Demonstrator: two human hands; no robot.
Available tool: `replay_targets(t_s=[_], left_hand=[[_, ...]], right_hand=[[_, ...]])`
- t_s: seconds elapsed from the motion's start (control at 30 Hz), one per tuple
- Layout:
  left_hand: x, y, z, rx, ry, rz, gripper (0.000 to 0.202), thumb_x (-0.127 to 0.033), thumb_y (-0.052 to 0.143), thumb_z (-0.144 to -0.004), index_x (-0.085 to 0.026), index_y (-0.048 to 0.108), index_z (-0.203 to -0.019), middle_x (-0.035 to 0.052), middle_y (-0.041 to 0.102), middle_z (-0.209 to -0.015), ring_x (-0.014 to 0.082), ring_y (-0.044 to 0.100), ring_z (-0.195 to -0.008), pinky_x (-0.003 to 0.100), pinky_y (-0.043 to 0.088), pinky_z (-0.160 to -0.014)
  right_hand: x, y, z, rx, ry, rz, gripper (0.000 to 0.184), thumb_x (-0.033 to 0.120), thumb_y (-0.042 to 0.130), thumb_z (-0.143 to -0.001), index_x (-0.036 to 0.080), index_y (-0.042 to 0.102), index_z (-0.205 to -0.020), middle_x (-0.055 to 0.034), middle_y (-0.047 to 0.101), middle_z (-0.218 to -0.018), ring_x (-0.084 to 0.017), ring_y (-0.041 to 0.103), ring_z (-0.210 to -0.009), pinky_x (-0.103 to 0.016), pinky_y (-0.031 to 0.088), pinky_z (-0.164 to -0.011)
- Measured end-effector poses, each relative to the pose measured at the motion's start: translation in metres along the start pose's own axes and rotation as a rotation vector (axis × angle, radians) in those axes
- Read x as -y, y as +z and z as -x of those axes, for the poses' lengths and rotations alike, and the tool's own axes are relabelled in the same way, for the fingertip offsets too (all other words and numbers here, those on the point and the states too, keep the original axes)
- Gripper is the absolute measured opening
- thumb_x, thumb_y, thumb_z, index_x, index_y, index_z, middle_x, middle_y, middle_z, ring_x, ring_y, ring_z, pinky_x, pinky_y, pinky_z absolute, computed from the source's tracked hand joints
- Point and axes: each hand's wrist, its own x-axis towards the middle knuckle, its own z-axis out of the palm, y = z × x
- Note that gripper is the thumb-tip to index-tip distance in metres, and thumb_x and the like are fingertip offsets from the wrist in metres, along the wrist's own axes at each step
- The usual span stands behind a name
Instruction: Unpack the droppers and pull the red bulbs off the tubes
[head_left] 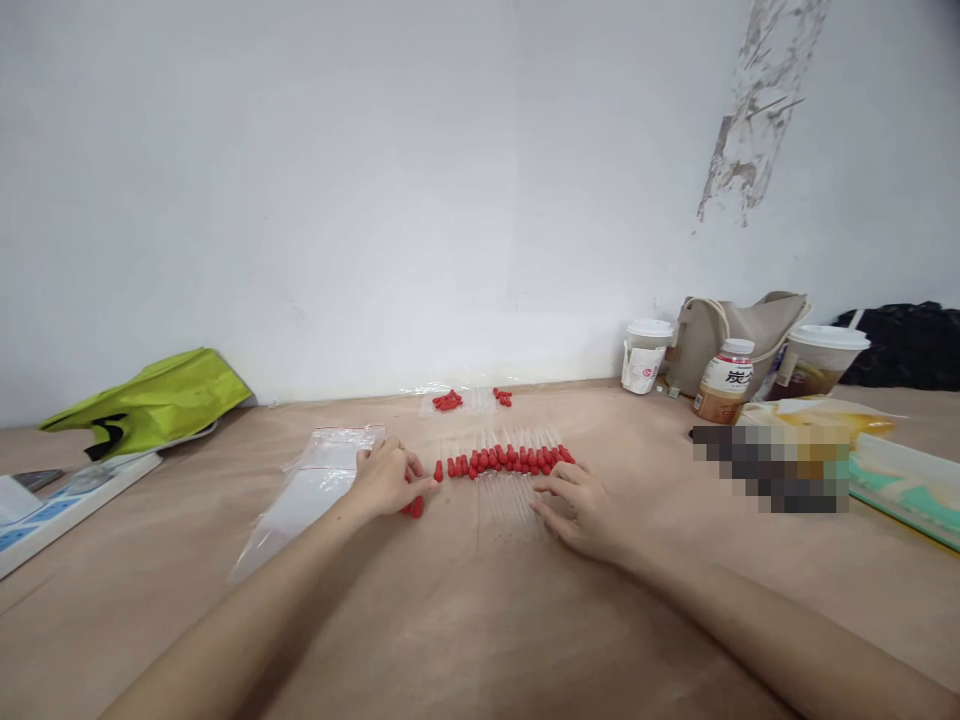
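Note:
A row of droppers with red rubber bulbs (510, 459) and thin clear tubes lies on the brown-covered table. More clear tubes (506, 505) lie just below the row. At the row's left end is a single red-bulbed dropper (438, 470), with the thumb tip of my left hand (388, 480) touching or very near it. The left fingers are bent but apart, and further red bulbs (414, 507) show partly under that hand. My right hand (581, 505) rests at the right end of the row, fingers spread beside the tubes and bulbs.
Clear zip bags (322, 470) lie left. Behind the row, more red bulbs (448, 401) rest on clear plastic. A power strip (82, 500) and green bag (157, 400) are far left. Paper cup (643, 358), bottle (724, 385), beige bag (739, 330) and drink cup (821, 360) stand right.

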Motion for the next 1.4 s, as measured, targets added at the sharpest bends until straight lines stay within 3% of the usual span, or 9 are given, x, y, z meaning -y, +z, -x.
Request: replay_targets(t_s=[0.13, 0.33, 0.57, 0.7, 0.8, 0.87, 1.0, 1.2, 1.4], left_hand=[[-0.009, 0.011, -0.019, 0.052, -0.014, -0.003, 0.036, -0.058, 0.062, -0.053, -0.023, 0.068, -0.058, 0.0088, 0.058, -0.083, 0.0313, 0.048, -0.094, 0.041, 0.034, -0.079], [-0.014, 0.024, -0.031, 0.054, -0.045, -0.014, 0.031, -0.051, 0.063, -0.056, -0.021, 0.065, -0.052, 0.0106, 0.06, -0.081, 0.0322, 0.049, -0.094, 0.043, 0.034, -0.078], [-0.011, 0.006, -0.009, -0.059, -0.087, -0.061, 0.022, -0.037, 0.055, -0.065, -0.02, 0.065, -0.057, 0.0106, 0.059, -0.083, 0.0335, 0.048, -0.094, 0.045, 0.033, -0.077], [-0.015, 0.003, 0.028, -0.268, 0.153, -0.049, 0.015, -0.028, 0.051, -0.07, -0.018, 0.062, -0.067, 0.0071, 0.055, -0.083, 0.025, 0.049, -0.086, 0.04, 0.034, -0.076], [-0.022, 0.016, 0.053, -0.294, 0.381, 0.041, 0.011, -0.022, 0.048, -0.073, -0.017, 0.058, -0.071, 0.0056, 0.053, -0.082, 0.0191, 0.05, -0.077, 0.033, 0.039, -0.072], [-0.027, 0.029, 0.063, -0.308, 0.466, 0.116, 0.01, -0.02, 0.047, -0.075, -0.017, 0.056, -0.075, 0.0057, 0.053, -0.083, 0.0173, 0.05, -0.074, 0.031, 0.041, -0.07], [-0.032, 0.046, 0.068, -0.376, 0.539, 0.18, 0.009, -0.019, 0.048, -0.076, -0.017, 0.055, -0.08, 0.006, 0.055, -0.084, 0.017, 0.052, -0.075, 0.033, 0.041, -0.073], [-0.035, 0.045, 0.069, -0.439, 0.595, 0.207, 0.009, -0.02, 0.049, -0.077, -0.017, 0.057, -0.081, 0.0057, 0.057, -0.082, 0.0169, 0.054, -0.077, 0.031, 0.041, -0.071], [-0.036, 0.047, 0.066, -0.336, 0.674, 0.224, 0.029, -0.029, 0.053, -0.08, -0.02, 0.052, -0.108, 0.0077, 0.061, -0.095, 0.0189, 0.054, -0.086, 0.035, 0.039, -0.079]], right_hand=[[-0.005, 0.002, 0.015, -0.119, 0.012, -0.003, 0.014, 0.023, 0.047, -0.081, 0.018, 0.059, -0.086, -0.0039, 0.055, -0.075, -0.015, 0.052, -0.072, -0.032, 0.036, -0.073], [-0.008, 0.006, 0.018, -0.196, 0.039, -0.047, 0.014, 0.02, 0.046, -0.08, 0.019, 0.06, -0.086, -0.0025, 0.054, -0.071, -0.014, 0.052, -0.069, -0.029, 0.039, -0.068], [-0.008, 0.007, 0.019, -0.207, 0.079, -0.058, 0.014, 0.02, 0.047, -0.08, 0.019, 0.061, -0.081, -0.0026, 0.054, -0.07, -0.015, 0.052, -0.07, -0.029, 0.041, -0.067], [-0.006, 0.008, 0.017, -0.228, 0.037, -0.04, 0.02, 0.024, 0.048, -0.08, 0.02, 0.06, -0.095, -0.0057, 0.056, -0.083, -0.017, 0.053, -0.08, -0.032, 0.043, -0.073], [0.0, 0.007, 0.015, -0.216, -0.044, 0.008, 0.044, 0.033, 0.053, -0.078, 0.021, 0.048, -0.12, -0.0115, 0.051, -0.111, -0.022, 0.047, -0.103, -0.039, 0.04, -0.085], [0.004, 0.006, 0.014, -0.175, -0.107, 0.043, 0.051, 0.038, 0.055, -0.077, 0.022, 0.043, -0.125, -0.0118, 0.048, -0.119, -0.024, 0.043, -0.11, -0.042, 0.037, -0.089], [0.012, 0.008, 0.014, -0.092, -0.18, 0.077, 0.037, 0.036, 0.053, -0.08, 0.025, 0.052, -0.115, -0.0069, 0.06, -0.104, -0.021, 0.048, -0.101, -0.04, 0.034, -0.085], [0.025, 0.013, 0.012, -0.013, -0.219, 0.095, 0.023, 0.031, 0.048, -0.084, 0.024, 0.061, -0.102, -0.0024, 0.062, -0.071, -0.015, 0.049, -0.074, -0.036, 0.03, -0.079], [0.032, 0.015, 0.011, 0.007, -0.207, 0.051, 0.021, 0.023, 0.043, -0.086, 0.022, 0.064, -0.087, -0.0012, 0.058, -0.063, -0.014, 0.045, -0.067, -0.033, 0.026, -0.072]])
